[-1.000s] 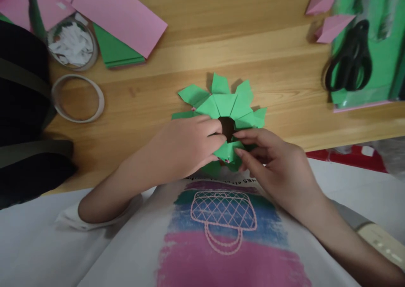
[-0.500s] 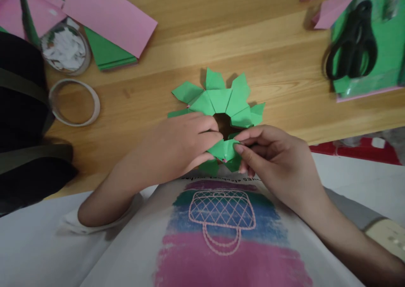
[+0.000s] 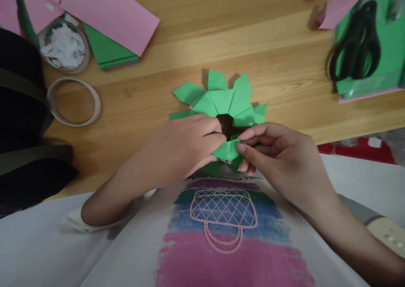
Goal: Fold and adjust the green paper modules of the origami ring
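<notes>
A ring of folded green paper with pointed petals (image 3: 221, 101) lies at the table's near edge, an opening at its centre. My left hand (image 3: 190, 146) grips the ring's near left side, fingertips curled into the opening. Thumb and fingers of my right hand (image 3: 268, 152) pinch the near right side of the same paper flower. A small bit of pink shows at its near fold. Part of the near petals is hidden beneath my hands.
On the wooden table (image 3: 133, 97), black scissors (image 3: 356, 46) and pink folded pieces (image 3: 338, 11) are at right. Pink sheets (image 3: 110, 15), green sheets (image 3: 109, 53), a container of white scraps (image 3: 65, 46), a tape roll (image 3: 96, 103) and a black bag (image 3: 22, 110) are at left.
The view has shifted slightly, so the flower and hands sit a little further right. Both hands keep their hold on the green paper, with hardly any movement of the fingers.
</notes>
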